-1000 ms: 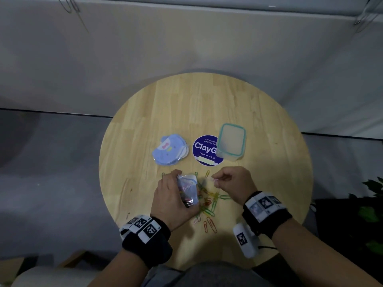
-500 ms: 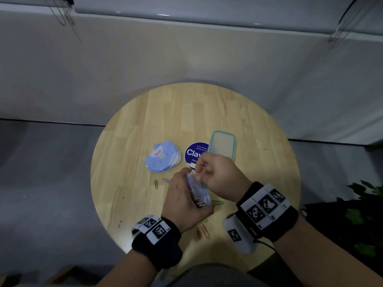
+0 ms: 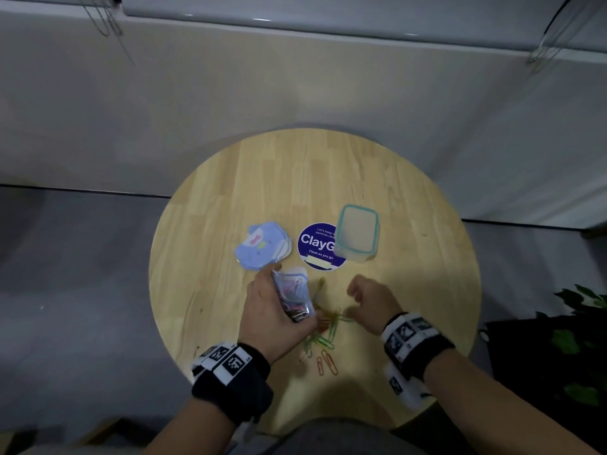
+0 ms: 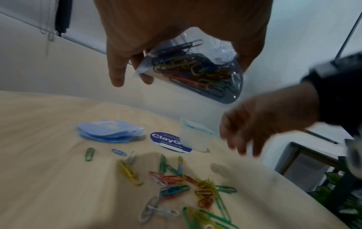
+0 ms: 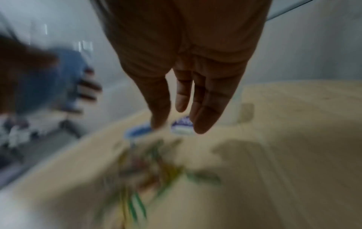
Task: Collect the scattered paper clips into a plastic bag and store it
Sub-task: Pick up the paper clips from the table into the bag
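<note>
My left hand [image 3: 279, 307] grips a small clear plastic bag [image 3: 293, 297] with several coloured paper clips inside, held above the round wooden table [image 3: 230, 300]. The left wrist view shows the bag [image 4: 195, 69] between thumb and fingers. Several loose paper clips [image 3: 323, 336] in green, yellow, red and blue lie scattered on the table below both hands [image 4: 186, 182]. My right hand [image 3: 371, 300] hovers to the right of the bag with fingers relaxed and nothing in it; the right wrist view [image 5: 186, 100] is blurred but shows straight fingers above the clips.
A clear lidded container with a teal rim [image 3: 358, 236] stands behind the hands, next to a round blue "ClayGo" sticker [image 3: 317, 246]. A stack of light blue shaped notes [image 3: 262, 246] lies to the left. A green plant [image 3: 578, 339] stands at the table's right.
My right hand has pulled back from the bag's mouth to the right and lower, with its fingers loosened. The left hand still holds the bag, now tilted more upright.
</note>
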`<move>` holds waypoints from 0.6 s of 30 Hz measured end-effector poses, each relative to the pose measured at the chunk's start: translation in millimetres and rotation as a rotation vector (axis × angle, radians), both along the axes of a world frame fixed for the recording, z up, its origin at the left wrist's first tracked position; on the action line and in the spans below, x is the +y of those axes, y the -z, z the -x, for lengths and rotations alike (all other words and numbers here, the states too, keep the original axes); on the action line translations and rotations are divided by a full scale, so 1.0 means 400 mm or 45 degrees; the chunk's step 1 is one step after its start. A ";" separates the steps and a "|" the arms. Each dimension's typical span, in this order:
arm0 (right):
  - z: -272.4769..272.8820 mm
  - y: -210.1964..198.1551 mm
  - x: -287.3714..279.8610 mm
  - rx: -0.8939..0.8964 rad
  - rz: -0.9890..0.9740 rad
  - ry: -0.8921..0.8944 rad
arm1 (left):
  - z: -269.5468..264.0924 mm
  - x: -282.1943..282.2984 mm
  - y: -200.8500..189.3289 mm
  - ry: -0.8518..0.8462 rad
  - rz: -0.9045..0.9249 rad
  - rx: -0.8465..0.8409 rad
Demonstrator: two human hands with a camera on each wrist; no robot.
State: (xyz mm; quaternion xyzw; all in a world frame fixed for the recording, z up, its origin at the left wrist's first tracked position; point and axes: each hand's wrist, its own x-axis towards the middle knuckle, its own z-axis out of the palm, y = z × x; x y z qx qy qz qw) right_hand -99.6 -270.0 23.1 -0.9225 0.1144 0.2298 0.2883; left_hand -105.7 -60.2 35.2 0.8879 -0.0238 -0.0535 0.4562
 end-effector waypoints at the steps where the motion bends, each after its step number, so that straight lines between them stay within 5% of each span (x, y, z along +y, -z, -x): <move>1: 0.020 0.036 0.005 0.135 0.063 -0.102 | 0.000 0.016 0.003 -0.018 -0.017 0.003; 5: 0.078 0.114 0.048 0.296 0.155 -0.296 | 0.007 0.067 0.011 -0.069 -0.070 -0.003; 18: 0.051 0.179 0.150 -0.017 0.295 -0.388 | 0.053 0.091 0.010 0.020 -0.174 -0.028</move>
